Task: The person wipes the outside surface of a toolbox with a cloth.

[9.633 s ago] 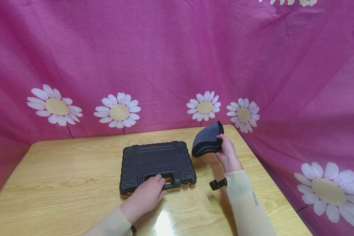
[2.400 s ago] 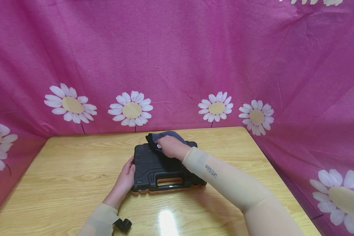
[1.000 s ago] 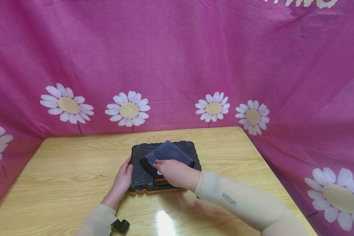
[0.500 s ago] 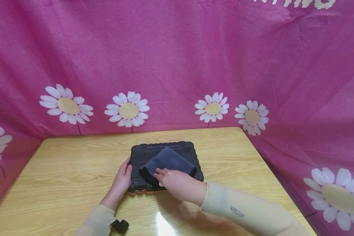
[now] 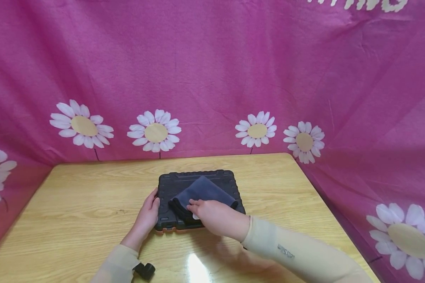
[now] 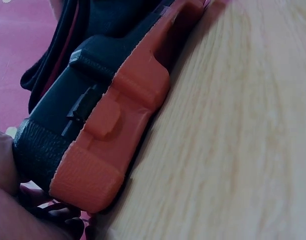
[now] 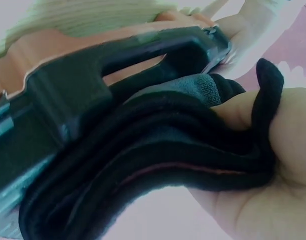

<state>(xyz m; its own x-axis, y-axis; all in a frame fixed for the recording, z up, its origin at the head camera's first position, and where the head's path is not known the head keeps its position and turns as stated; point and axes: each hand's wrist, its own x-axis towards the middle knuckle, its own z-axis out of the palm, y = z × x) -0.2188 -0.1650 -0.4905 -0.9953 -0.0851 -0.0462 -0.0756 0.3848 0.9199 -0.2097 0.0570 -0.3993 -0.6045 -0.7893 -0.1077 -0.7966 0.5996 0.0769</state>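
Note:
A black plastic tool case with an orange underside lies flat on the wooden table, its handle toward me. The left hand holds the case by its left side; in the left wrist view, part of that hand is against the case's corner. A folded grey-blue cloth with black edging lies on the lid, and the right hand grips its near part. Several folded layers of the cloth sit between thumb and fingers in the right wrist view. The cloth and right hand cover most of the handle in the head view.
The wooden table extends around the case on all sides. A pink curtain with printed daisies hangs behind it and at both sides. A black wrist-worn device sticks out from the left sleeve.
The left hand has moved from the handle to the case's left side. The right hand has brought the cloth onto the lid and slid it from the far part toward the handle.

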